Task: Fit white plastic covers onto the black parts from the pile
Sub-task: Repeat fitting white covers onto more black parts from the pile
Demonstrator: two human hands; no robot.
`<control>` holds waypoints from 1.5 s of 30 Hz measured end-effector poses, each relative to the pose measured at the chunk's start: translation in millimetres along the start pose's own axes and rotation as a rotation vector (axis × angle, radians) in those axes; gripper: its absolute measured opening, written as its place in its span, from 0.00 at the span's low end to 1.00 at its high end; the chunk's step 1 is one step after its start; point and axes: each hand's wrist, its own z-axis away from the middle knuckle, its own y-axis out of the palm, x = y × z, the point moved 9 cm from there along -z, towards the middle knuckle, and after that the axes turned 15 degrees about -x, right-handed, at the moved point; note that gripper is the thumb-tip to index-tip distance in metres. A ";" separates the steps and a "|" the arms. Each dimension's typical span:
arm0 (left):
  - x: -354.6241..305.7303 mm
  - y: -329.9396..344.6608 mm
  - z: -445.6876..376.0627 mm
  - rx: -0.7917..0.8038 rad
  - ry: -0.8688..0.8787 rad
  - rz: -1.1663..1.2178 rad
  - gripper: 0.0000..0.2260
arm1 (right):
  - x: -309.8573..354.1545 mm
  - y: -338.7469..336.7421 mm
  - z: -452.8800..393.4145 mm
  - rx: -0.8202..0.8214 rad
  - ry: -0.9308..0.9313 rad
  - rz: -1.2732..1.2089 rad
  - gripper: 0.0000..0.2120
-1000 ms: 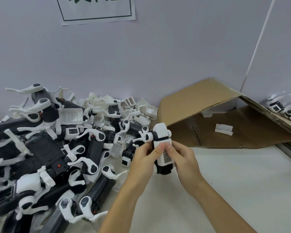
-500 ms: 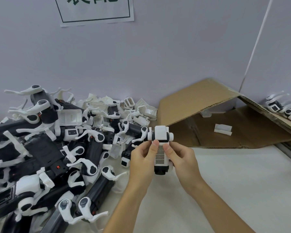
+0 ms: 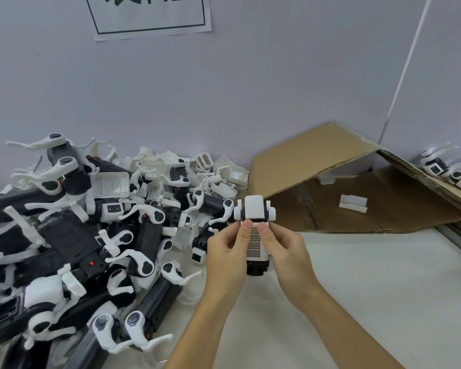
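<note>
1. The worktop [image 3: 370, 283] is a pale surface that runs back to a grey wall [image 3: 250, 89]; the person's two bare forearms reach in over it from the near edge.
2. The pile [image 3: 85, 235] of black parts with white clips and arms covers the worktop to the left of the hands, and its nearest pieces lie just beside the left wrist.
3. A flattened cardboard box [image 3: 357, 187] lies open behind and to the right of the hands, one flap raised like a ramp against the wall.
4. A paper sign [image 3: 149, 14] with a dark border is stuck to the wall high above the pile.
5. Loose white plastic covers [image 3: 224, 179] are heaped at the back of the pile, against the wall, to the upper left of the hands.
6. The left hand [image 3: 226, 251] is curled round the left side of a black part [image 3: 254, 267], with its thumb pressed on the white cover [image 3: 256, 241] on top.
7. The right hand [image 3: 285, 251] grips the right side in the same way, its thumb lying beside the left thumb on the cover's gridded face.
8. The held part is raised above the worktop, just right of the pile, its white-capped end pointing away from the person.
9. One small white piece [image 3: 353, 203] lies alone on the cardboard, well to the right of the hands.
</note>
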 end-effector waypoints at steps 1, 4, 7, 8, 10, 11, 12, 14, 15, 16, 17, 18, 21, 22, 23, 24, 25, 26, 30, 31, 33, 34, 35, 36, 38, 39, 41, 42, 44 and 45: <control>-0.8 -1.0 -0.1 -0.023 0.017 -0.019 0.13 | 1.9 -0.9 0.4 -0.017 -0.033 0.030 0.17; 1.6 -5.3 -0.1 -0.091 0.028 -0.055 0.15 | 5.8 -4.2 1.4 -0.076 -0.154 0.154 0.13; 6.8 -7.5 0.0 -0.108 -0.017 -0.038 0.13 | 0.1 -4.1 0.6 -0.105 -0.154 0.181 0.15; 7.7 -6.7 0.3 -0.095 -0.040 -0.025 0.13 | -2.2 -4.0 -0.4 -0.109 -0.121 0.160 0.15; 10.0 -0.8 1.3 -0.028 -0.092 0.015 0.12 | -6.0 -6.3 -3.5 -0.116 -0.049 0.122 0.17; 10.2 2.9 2.2 0.010 -0.099 0.027 0.10 | -7.7 -8.2 -5.5 -0.111 -0.015 0.106 0.19; 9.6 5.1 2.5 0.032 -0.086 0.021 0.09 | -9.5 -8.5 -7.5 -0.089 0.018 0.080 0.19; 9.6 4.8 0.3 0.021 -0.050 -0.017 0.09 | -13.2 -4.6 -8.4 0.007 0.083 0.000 0.19; 10.1 3.2 -1.3 0.007 -0.042 -0.030 0.10 | -13.5 -2.6 -7.7 0.043 0.104 -0.028 0.18; 10.7 2.5 -2.5 0.006 -0.042 -0.036 0.11 | -12.5 -2.6 -7.4 0.057 0.100 -0.025 0.18; 11.7 2.8 -2.9 0.018 -0.045 -0.037 0.11 | -10.6 -3.5 -7.4 0.055 0.075 0.004 0.16; 12.0 3.7 -2.8 0.037 -0.045 -0.041 0.11 | -8.7 -4.8 -7.5 0.049 0.036 0.045 0.14; 9.9 3.8 -1.8 0.045 0.013 -0.081 0.12 | -2.5 -4.2 -5.1 0.033 -0.076 0.157 0.11; 8.9 3.3 -1.4 0.036 0.035 -0.090 0.13 | -1.8 -5.1 -4.9 0.023 -0.110 0.191 0.11; 7.8 3.3 -1.0 0.031 0.051 -0.090 0.14 | -0.9 -5.6 -4.9 0.013 -0.134 0.215 0.12; 7.1 3.2 -0.9 0.028 0.060 -0.087 0.15 | 0.0 -5.7 -4.9 0.010 -0.144 0.223 0.12; 7.4 2.9 -1.3 0.028 0.059 -0.083 0.15 | -0.1 -5.3 -5.1 0.017 -0.131 0.212 0.12; 8.5 2.6 -2.3 0.036 0.046 -0.075 0.14 | -1.5 -5.8 -5.7 0.027 -0.106 0.193 0.12; 14.9 8.0 -4.1 0.172 -0.039 -0.031 0.12 | -8.2 -8.2 -9.6 0.044 0.043 0.076 0.12; 15.4 7.9 -4.5 0.178 -0.044 -0.034 0.12 | -10.9 -7.7 -10.1 0.063 0.094 0.032 0.15; 17.0 3.3 -7.5 0.124 -0.044 -0.049 0.12 | -13.2 -4.1 -8.4 0.135 0.150 -0.019 0.19; 18.5 0.5 -8.6 0.087 -0.047 -0.054 0.13 | -12.4 -3.3 -7.5 0.161 0.117 0.011 0.18; 19.7 -1.4 -9.2 0.058 -0.055 -0.054 0.13 | -11.4 -3.3 -7.2 0.166 0.065 0.063 0.15; 21.1 -2.9 -9.6 0.037 -0.062 -0.058 0.14 | -10.0 -3.2 -6.7 0.160 0.018 0.116 0.13; 23.7 -4.9 -10.0 0.008 -0.069 -0.072 0.15 | -9.4 -2.6 -6.3 0.144 -0.040 0.181 0.13; 23.7 -5.3 -10.0 0.004 -0.068 -0.071 0.15 | -9.1 -2.5 -5.8 0.139 -0.054 0.195 0.13; 23.0 -4.1 -9.9 0.020 -0.064 -0.065 0.13 | -7.8 -3.1 -6.3 0.134 -0.044 0.185 0.13; 22.9 -3.1 -10.0 0.036 -0.063 -0.061 0.13 | -8.8 -4.3 -7.4 0.137 -0.016 0.155 0.13; 21.7 0.0 -9.5 0.080 -0.064 -0.041 0.13 | -10.9 -5.5 -8.2 0.132 0.066 0.071 0.14; 20.4 1.7 -8.6 0.103 -0.067 -0.030 0.14 | -11.5 -6.7 -8.8 0.118 0.092 0.045 0.16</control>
